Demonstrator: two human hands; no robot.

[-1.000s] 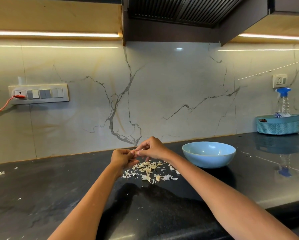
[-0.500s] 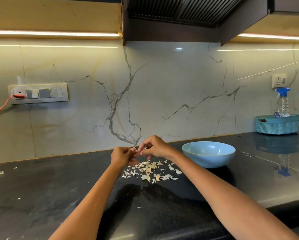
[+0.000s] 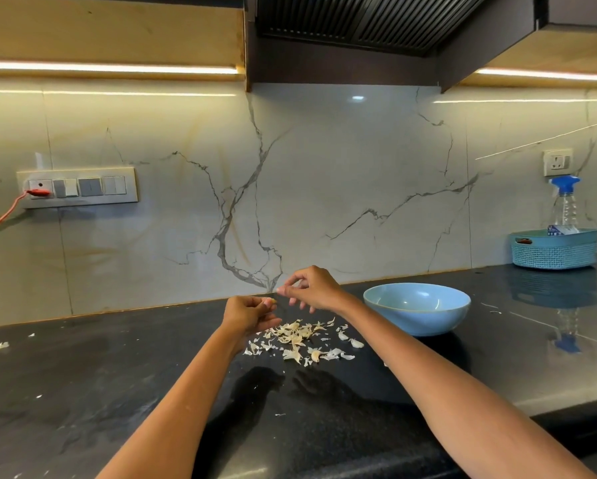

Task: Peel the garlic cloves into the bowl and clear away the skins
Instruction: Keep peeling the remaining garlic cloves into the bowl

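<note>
Pale garlic clove (image 3: 268, 301) in left-hand fingers (image 3: 255, 305)

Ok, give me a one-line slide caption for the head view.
Left hand grips a garlic clove while the right hand pinches skin above the skins, beside the blue bowl.

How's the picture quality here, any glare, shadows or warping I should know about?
Head view: two LED strips under the cabinets glare brightly; the glossy countertop mirrors the spray bottle and basket; dark shadows of both hands fall on it near the skins; wide-angle bending curves the edges; the right hand fingertips look slightly motion-blurred, the left hand sharper.
</note>
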